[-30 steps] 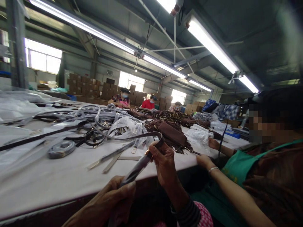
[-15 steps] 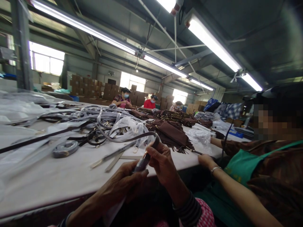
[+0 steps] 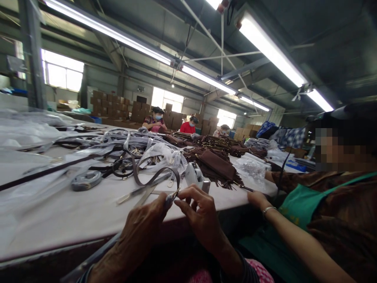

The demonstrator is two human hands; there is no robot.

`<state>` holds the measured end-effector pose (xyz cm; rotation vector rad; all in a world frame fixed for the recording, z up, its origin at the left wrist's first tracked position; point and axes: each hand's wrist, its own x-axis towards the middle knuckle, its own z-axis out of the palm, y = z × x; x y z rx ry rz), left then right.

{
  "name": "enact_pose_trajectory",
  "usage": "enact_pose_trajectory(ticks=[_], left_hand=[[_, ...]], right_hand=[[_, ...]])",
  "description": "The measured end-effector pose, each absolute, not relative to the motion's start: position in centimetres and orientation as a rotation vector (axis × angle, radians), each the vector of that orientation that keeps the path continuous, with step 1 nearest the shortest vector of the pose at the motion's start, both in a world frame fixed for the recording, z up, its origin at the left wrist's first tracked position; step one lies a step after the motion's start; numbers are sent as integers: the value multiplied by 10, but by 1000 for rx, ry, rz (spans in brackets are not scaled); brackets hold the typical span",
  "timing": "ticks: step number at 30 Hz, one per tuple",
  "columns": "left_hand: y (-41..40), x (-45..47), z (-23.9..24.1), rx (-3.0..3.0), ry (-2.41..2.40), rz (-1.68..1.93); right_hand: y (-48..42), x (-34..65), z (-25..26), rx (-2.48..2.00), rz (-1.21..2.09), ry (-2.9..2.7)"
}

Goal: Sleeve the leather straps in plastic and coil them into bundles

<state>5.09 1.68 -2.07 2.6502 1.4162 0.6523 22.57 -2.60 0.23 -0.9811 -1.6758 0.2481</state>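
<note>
My left hand (image 3: 144, 220) is closed around a plastic-wrapped bag strap (image 3: 169, 200), with a gold metal fitting showing at its end. From there the dark strap loops up over the table, and a wrapped length hangs below my left wrist. My right hand (image 3: 200, 214) has its thumb and index finger at the fitting, the other fingers curled. Just behind those knuckles stands a white device (image 3: 193, 173) with a grey plate, perhaps a tape dispenser. A coiled wrapped strap (image 3: 86, 181) lies farther left.
A heap of grey wrapped straps (image 3: 118, 137) covers the table's middle. Brown fringed bags (image 3: 216, 163) are piled right of it, beside clear plastic bags (image 3: 250, 167). At my right a co-worker in a green apron (image 3: 299, 204) holds a strap. Other people sit across the table.
Both hands have come lower with the strap, and the right fingers have moved down to its metal fitting. The white device behind the right hand now shows.
</note>
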Motion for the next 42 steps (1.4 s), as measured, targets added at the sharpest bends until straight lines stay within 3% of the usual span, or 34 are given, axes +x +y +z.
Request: enact_pose_trajectory(ticks=[14, 26, 37, 42], left_hand=[[17, 36, -50, 2889, 1375, 791], [25, 33, -68, 2842, 1378, 705], [16, 36, -64, 2807, 1301, 635], [18, 39, -58, 2750, 1330, 612]], right_hand=[[-19, 216, -16, -1048, -24, -1847], [-20, 217, -23, -1038, 75, -1830], [-23, 217, -26, -1076, -365, -1973], [-19, 219, -33, -1036, -194, -1817]])
